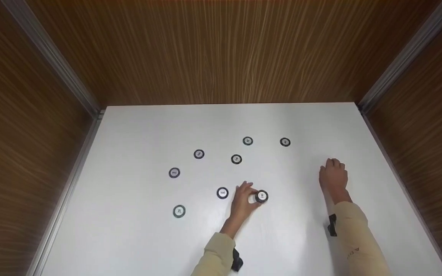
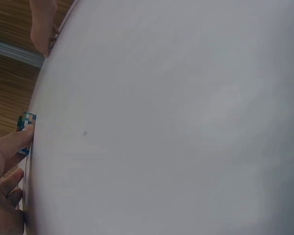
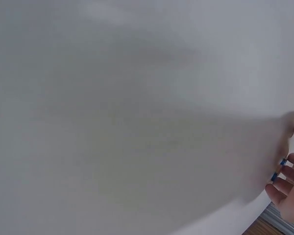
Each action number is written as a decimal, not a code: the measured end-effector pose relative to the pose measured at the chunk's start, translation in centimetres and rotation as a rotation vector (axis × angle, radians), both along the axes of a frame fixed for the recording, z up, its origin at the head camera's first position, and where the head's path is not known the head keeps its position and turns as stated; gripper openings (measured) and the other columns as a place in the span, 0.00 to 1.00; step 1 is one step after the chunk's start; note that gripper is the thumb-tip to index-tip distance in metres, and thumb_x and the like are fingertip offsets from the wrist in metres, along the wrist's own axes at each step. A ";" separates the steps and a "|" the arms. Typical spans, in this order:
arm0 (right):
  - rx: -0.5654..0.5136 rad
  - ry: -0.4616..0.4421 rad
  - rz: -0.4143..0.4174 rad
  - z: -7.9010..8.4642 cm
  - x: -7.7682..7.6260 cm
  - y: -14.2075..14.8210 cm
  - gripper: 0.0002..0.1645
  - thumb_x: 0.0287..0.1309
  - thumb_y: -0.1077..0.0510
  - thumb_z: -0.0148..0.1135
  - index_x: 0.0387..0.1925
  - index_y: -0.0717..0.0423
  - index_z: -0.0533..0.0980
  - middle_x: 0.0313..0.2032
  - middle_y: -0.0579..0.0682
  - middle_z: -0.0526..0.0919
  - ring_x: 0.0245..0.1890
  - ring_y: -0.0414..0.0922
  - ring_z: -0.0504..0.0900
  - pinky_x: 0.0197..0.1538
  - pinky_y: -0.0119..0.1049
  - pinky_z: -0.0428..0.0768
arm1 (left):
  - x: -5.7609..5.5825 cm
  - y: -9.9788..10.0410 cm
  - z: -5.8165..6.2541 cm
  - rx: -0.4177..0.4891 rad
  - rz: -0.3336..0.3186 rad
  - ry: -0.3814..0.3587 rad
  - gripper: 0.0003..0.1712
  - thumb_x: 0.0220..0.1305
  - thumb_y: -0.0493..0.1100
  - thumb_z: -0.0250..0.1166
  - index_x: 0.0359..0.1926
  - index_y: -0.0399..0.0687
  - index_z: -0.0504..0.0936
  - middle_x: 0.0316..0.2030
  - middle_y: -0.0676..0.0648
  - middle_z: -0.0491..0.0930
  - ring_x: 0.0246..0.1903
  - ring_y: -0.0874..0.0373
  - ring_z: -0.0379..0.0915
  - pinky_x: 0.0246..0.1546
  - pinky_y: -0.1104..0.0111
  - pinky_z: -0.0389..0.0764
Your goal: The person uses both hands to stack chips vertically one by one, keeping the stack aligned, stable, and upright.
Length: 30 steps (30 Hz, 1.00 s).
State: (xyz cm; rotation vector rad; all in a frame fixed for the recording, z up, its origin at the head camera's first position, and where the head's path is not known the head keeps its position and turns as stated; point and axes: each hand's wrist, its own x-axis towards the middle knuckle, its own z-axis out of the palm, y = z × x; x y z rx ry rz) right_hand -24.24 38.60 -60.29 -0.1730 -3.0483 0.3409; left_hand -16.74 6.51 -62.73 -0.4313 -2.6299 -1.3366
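Note:
My left hand [image 1: 241, 204] grips a short stack of poker chips [image 1: 262, 196] between thumb and fingers, right of the table's middle. The top chip has a dark rim and a white centre. In the left wrist view, the stack's patterned blue-green edges [image 2: 29, 117] show beside the thumb. Farther right, my right hand [image 1: 334, 178] is low at the table with its fingers curled. A thin blue-edged poker chip [image 3: 278, 171] shows at its fingertips in the right wrist view, mostly hidden by them. Nearest the left hand lies a dark-rimmed chip [image 1: 222, 193], flat on the table.
Several single chips lie spread on the white table [image 1: 121, 230], among them a green-rimmed chip [image 1: 179, 211], a purple-grey chip [image 1: 174, 173] and a dark chip [image 1: 285, 142] toward the back. Wood-grain panels [image 1: 221, 53] stand at the back and both sides.

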 end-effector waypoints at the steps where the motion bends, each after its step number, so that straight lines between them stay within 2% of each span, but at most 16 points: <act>1: 0.017 0.015 0.009 0.0 -0.1 -0.1 0.25 0.65 0.61 0.41 0.55 0.80 0.59 0.53 0.74 0.60 0.53 0.69 0.59 0.49 0.62 0.67 | 0.0 0.0 0.0 -0.003 0.002 -0.004 0.19 0.37 0.36 0.75 0.35 0.41 0.80 0.50 0.41 0.74 0.59 0.45 0.61 0.64 0.55 0.52; 5: 0.072 0.072 0.041 0.2 -0.4 -0.6 0.19 0.60 0.66 0.44 0.48 0.80 0.64 0.47 0.74 0.65 0.47 0.69 0.64 0.43 0.59 0.71 | -0.1 -0.2 0.2 -0.006 0.007 -0.029 0.19 0.38 0.36 0.75 0.36 0.41 0.80 0.52 0.42 0.73 0.60 0.45 0.60 0.65 0.56 0.51; 8: 0.027 0.061 0.027 0.3 -0.5 -0.8 0.18 0.60 0.67 0.43 0.47 0.79 0.66 0.48 0.74 0.64 0.50 0.69 0.62 0.48 0.60 0.68 | -0.1 -0.3 0.2 -0.005 0.006 -0.066 0.19 0.40 0.37 0.74 0.37 0.42 0.79 0.53 0.43 0.72 0.61 0.46 0.58 0.65 0.58 0.49; 11: -0.061 0.015 -0.016 0.2 -0.5 -0.9 0.20 0.63 0.66 0.39 0.52 0.78 0.64 0.54 0.75 0.60 0.56 0.70 0.57 0.57 0.61 0.62 | -0.1 -0.5 0.3 -0.001 0.005 -0.085 0.19 0.40 0.37 0.74 0.37 0.43 0.79 0.54 0.43 0.71 0.61 0.46 0.57 0.66 0.58 0.48; 14: -0.109 0.003 -0.039 -0.1 -0.6 -1.0 0.21 0.65 0.66 0.37 0.55 0.77 0.62 0.56 0.75 0.59 0.58 0.70 0.56 0.57 0.61 0.62 | -0.1 -0.6 0.3 0.004 0.010 -0.077 0.19 0.39 0.37 0.74 0.37 0.42 0.80 0.54 0.43 0.71 0.61 0.46 0.58 0.66 0.58 0.48; 17: -0.097 0.050 -0.036 -0.4 -0.6 -1.0 0.19 0.65 0.67 0.39 0.53 0.76 0.64 0.53 0.74 0.64 0.54 0.69 0.62 0.51 0.59 0.70 | -0.1 -0.6 0.2 0.012 0.013 -0.050 0.19 0.38 0.36 0.75 0.36 0.42 0.80 0.52 0.42 0.72 0.60 0.45 0.59 0.65 0.56 0.50; 21: -0.085 0.127 -0.047 -0.6 -0.2 -0.9 0.16 0.63 0.68 0.44 0.50 0.75 0.68 0.48 0.72 0.68 0.49 0.67 0.67 0.44 0.56 0.75 | -0.2 -0.5 0.3 0.012 0.014 -0.056 0.19 0.39 0.36 0.74 0.36 0.42 0.80 0.53 0.42 0.72 0.61 0.46 0.59 0.65 0.57 0.50; 27: -0.055 0.228 -0.033 -0.6 0.7 -0.9 0.13 0.59 0.71 0.49 0.44 0.77 0.71 0.43 0.73 0.71 0.43 0.69 0.70 0.42 0.55 0.76 | 0.0 -0.2 0.3 0.012 0.003 -0.101 0.19 0.41 0.39 0.74 0.38 0.44 0.80 0.54 0.44 0.71 0.62 0.48 0.57 0.66 0.60 0.48; 30: -0.054 0.261 -0.035 -0.6 1.1 -1.0 0.12 0.58 0.71 0.49 0.42 0.77 0.72 0.41 0.74 0.71 0.41 0.70 0.70 0.43 0.56 0.75 | 0.0 -0.1 0.2 0.008 -0.001 -0.094 0.19 0.41 0.38 0.74 0.38 0.43 0.80 0.54 0.44 0.72 0.62 0.48 0.58 0.66 0.60 0.48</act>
